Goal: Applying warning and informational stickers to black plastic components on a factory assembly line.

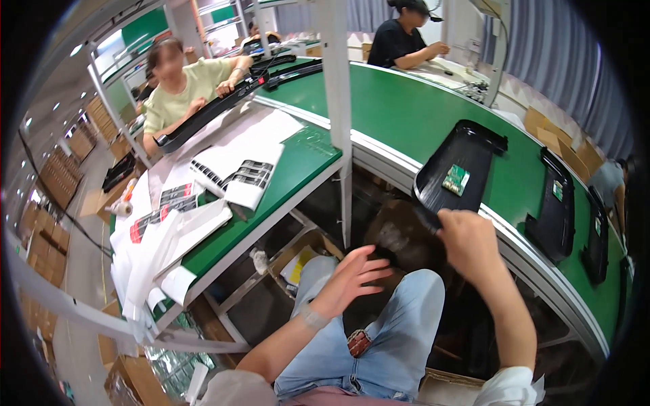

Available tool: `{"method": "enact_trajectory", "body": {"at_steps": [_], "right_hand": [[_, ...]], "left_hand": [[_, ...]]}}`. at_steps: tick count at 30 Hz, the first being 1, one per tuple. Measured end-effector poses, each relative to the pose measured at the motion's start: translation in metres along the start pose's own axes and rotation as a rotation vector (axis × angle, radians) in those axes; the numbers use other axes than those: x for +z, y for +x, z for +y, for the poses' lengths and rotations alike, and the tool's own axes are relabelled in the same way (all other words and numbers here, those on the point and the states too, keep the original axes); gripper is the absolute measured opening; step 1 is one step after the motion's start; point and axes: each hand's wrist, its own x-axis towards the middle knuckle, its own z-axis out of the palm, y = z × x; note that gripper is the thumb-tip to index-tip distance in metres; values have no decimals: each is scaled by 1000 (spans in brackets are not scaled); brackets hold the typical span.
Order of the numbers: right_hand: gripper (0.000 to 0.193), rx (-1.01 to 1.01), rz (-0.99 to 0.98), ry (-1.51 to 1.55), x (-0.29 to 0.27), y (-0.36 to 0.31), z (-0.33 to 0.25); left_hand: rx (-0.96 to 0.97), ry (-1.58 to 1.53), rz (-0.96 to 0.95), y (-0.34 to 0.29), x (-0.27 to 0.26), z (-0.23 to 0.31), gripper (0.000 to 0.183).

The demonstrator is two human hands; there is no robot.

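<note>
Here, right fingers [448, 220] clamp a black tray [467, 157] at its edge; left fingers [371, 265] spread in open air.

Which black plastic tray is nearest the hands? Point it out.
The black plastic tray holding a green circuit board, its near edge at the right hand; others lie farther away.

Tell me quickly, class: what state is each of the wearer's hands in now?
Left hand: open, holding nothing.
Right hand: closed on the near end of the black tray.
</note>
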Motion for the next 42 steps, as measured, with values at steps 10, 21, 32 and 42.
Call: {"method": "enact_trajectory", "body": {"at_steps": [10, 21, 32, 42], "right_hand": [[46, -132, -75, 181, -56, -24, -140], [34, -431, -100, 475, -58, 32, -168], [64, -723, 46, 688, 94, 193, -362], [33, -573, 273, 862, 126, 266, -427]], "left_hand": [[480, 64, 461, -8, 3, 8, 71], [168, 221, 461, -242, -168, -23, 82], [779, 1786, 994, -281, -86, 58, 20], [83, 1998, 1730, -327, -116, 174, 63]]}}
